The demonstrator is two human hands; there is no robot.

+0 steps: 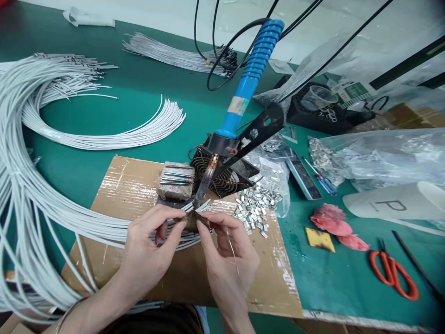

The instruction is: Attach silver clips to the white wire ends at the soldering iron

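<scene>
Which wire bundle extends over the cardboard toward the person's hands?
The large white bundle from the left: it crosses the cardboard by the left hand, whereas the smaller curved bundle and straighter far bundle lie on green tabletop.

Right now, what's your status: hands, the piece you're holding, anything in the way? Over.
Left fingers and right fingers pinching brown piece. Thin wire at right fingers too. Iron overhead, tip close, contact unclear. White wires close by.
</scene>
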